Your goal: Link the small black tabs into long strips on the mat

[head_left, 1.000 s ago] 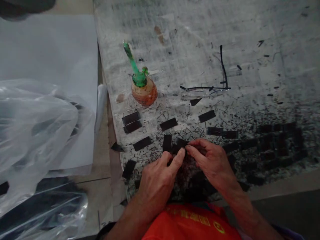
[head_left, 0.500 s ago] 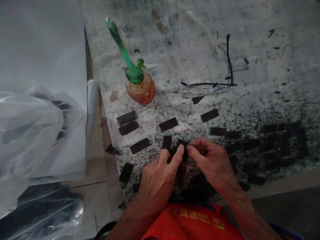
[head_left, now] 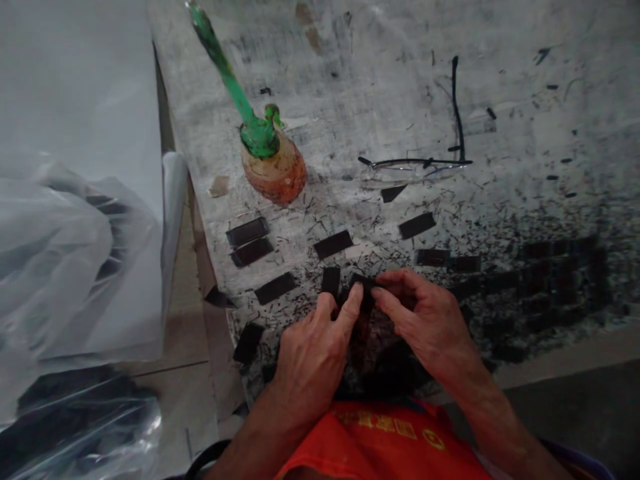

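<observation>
A small dark rectangular piece (head_left: 367, 285) lies at the front of the worktop, between my two hands. My left hand (head_left: 316, 347) is palm down, one fingertip pressed on that piece and another finger bent beside an upright-lying dark piece (head_left: 331, 280). From the other side, my right hand (head_left: 417, 310) pinches the piece's right edge between thumb and forefinger. The underside of the piece and my curled fingers are hidden. Several similar dark pieces are scattered around, among them one dark piece (head_left: 333, 245) just beyond and another dark piece (head_left: 275, 289) to the left.
An orange-brown pot (head_left: 277, 180) with a green-handled brush (head_left: 230, 83) stands at the back left. Folding glasses (head_left: 415, 162) lie beyond my hands. Dark pieces in rows (head_left: 555, 280) sit at right amid black shavings. Plastic sheeting (head_left: 60, 267) lies left of the worktop edge.
The view has shifted slightly, so the pot and glasses sit a little higher and further left. Around the dark piece, both hands stay nearly in place; more of it shows between the fingertips.
</observation>
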The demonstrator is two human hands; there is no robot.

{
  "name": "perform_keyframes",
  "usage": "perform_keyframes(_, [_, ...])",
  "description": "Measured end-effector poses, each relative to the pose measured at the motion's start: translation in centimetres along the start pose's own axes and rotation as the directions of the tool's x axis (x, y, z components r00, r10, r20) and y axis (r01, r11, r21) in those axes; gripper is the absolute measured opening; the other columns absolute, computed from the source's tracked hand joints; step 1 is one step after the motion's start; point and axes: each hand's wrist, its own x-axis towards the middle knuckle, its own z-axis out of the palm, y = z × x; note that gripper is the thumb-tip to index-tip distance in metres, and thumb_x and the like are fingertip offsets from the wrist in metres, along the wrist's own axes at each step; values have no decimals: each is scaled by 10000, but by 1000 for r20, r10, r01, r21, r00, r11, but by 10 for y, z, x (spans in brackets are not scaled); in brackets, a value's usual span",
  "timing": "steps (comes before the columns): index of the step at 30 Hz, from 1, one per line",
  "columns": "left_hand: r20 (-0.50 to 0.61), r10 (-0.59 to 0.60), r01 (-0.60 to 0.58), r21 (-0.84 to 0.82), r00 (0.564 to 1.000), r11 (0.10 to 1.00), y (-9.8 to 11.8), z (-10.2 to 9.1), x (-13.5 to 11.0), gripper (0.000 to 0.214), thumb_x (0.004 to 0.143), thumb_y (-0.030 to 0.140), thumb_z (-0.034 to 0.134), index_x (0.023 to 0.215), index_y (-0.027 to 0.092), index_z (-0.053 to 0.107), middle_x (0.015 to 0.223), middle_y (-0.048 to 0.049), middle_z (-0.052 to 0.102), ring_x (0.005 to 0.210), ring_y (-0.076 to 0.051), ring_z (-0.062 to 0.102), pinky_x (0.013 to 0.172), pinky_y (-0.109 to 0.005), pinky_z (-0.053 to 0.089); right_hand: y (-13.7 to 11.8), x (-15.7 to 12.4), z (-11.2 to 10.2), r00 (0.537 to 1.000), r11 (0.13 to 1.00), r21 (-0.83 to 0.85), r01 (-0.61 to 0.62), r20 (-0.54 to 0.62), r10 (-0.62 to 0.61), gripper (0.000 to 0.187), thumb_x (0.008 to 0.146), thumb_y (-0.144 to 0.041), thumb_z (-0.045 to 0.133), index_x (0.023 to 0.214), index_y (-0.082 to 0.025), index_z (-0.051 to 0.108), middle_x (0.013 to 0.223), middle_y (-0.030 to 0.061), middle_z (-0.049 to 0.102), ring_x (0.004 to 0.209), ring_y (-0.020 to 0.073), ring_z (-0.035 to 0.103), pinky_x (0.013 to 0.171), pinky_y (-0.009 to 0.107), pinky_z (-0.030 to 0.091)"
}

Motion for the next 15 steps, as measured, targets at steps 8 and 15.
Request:
perform_keyframes(8, [2, -28, 28, 31, 1000, 999, 0, 2, 0, 677, 811, 34, 408, 1385, 275, 141, 884, 8, 484, 589, -111, 526, 456, -225, 340, 2, -2, -25, 997, 995, -99, 31, -66, -38, 235, 849, -386, 487, 812, -196, 619, 648, 5, 638, 478, 116, 552, 454, 217, 395])
perform_keyframes(15, [33, -35, 35, 12, 999, 999, 0, 0, 1, 667, 832, 67, 402, 1390, 286, 109, 910, 3, 488, 608, -108, 533, 483, -217, 362, 0, -4, -4, 984, 946, -280, 165, -24, -179, 125, 810, -299, 559, 749, -207, 619, 690, -3, 661, 609, 148, 603, 574, 245, 414])
